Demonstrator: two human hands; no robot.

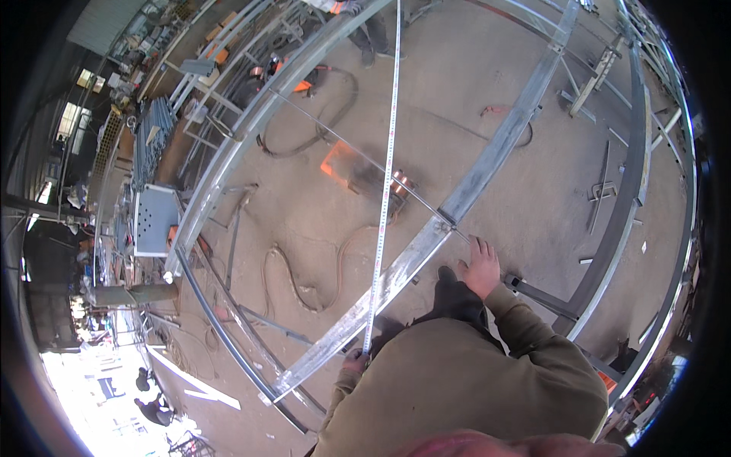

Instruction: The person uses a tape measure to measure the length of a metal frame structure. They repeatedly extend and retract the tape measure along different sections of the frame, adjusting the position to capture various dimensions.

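My left hand [354,360] is closed at the near end of a long white tape measure [387,171], low beside my body. Its blade runs straight away from me, across a grey metal beam [396,276] and past the top edge of the picture. The fingers partly hide what they grip. My right hand [481,266] holds nothing, its fingers stretched out just beyond the beam's near side. Close to those fingertips is the end of a thin metal rod [358,152], which crosses from this beam to the curved far-left beam [221,164].
On the floor inside the frame stands an orange machine [339,164] with a copper-coloured spool [401,183]. A hose [293,293] snakes nearby. Another person's legs [369,42] show at the top. More beams [628,206] curve along the right; a perforated grey panel [158,221] stands left.
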